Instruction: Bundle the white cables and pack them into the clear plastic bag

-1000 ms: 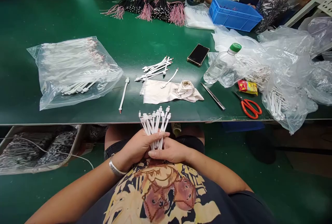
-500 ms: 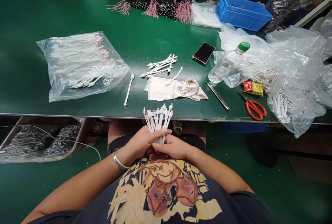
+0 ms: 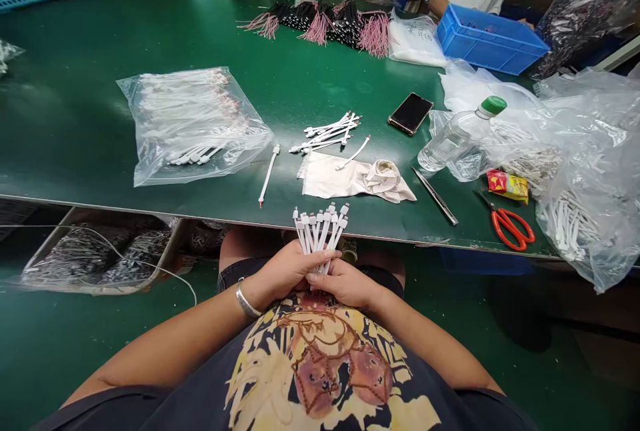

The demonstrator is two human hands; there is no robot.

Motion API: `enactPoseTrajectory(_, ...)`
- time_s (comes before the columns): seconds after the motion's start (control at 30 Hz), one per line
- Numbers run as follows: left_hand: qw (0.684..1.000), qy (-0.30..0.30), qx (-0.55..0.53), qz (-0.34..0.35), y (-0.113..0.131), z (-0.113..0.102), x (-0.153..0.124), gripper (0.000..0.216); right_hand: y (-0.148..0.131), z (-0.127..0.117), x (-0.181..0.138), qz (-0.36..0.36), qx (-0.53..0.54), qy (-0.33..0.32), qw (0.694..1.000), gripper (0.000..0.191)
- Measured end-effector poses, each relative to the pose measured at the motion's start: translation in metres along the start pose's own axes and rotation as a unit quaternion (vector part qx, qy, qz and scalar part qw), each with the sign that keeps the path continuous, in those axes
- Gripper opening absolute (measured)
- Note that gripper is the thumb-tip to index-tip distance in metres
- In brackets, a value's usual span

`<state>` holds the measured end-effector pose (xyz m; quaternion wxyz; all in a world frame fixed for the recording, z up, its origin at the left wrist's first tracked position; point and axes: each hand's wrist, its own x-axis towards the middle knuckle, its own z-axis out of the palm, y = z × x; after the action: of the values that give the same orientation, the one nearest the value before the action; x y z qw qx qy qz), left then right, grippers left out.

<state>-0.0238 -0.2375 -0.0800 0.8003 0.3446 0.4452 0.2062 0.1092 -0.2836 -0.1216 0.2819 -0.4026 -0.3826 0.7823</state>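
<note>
Together, right over the lap, the person's left hand (image 3: 280, 276) and right hand (image 3: 353, 283) pinch a fanned bundle of short, flat white cables (image 3: 321, 232) between them, thumbs pressed across the stems and the plug ends standing up; I can't see the fingers underneath. The bundle is just off the near edge of the long green table (image 3: 75, 118). Beyond it lies a crumpled cream cloth (image 3: 330, 176), with one white cable resting partly on it and a loose pile of white cables (image 3: 325, 132) just behind. To the left, a single red-tipped white cable (image 3: 269, 176) sits near a clear plastic bag (image 3: 146, 166) packed with more. Over on the right I see a slim metal cutter knife (image 3: 435, 196), red-handled scissors (image 3: 511, 228) and a clear green-capped bottle (image 3: 457, 138).
</note>
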Motion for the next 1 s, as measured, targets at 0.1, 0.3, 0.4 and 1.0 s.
enactPoseTrajectory(0.1,1.0,-0.002,-0.005,-0.012,-0.001,-0.002,0.001,0.026,-0.002,0.001,0.002,0.002,-0.003,0.014,1.0,0.051)
enactPoseTrajectory(0.3,1.0,-0.012,-0.01,-0.01,-0.005,-0.005,0.004,0.03,-0.005,0.004,0.004,0.013,0.024,0.018,0.999,0.052)
enactPoseTrajectory(0.4,1.0,-0.016,0.009,-0.018,-0.004,-0.007,0.004,0.036,-0.007,0.003,0.002,0.008,-0.003,0.016,1.0,0.053)
enactPoseTrajectory(1.0,0.764,-0.232,0.387,0.46,0.052,-0.012,-0.041,0.026,-0.072,0.029,-0.029,-0.233,-0.433,-0.058,0.869,0.027)
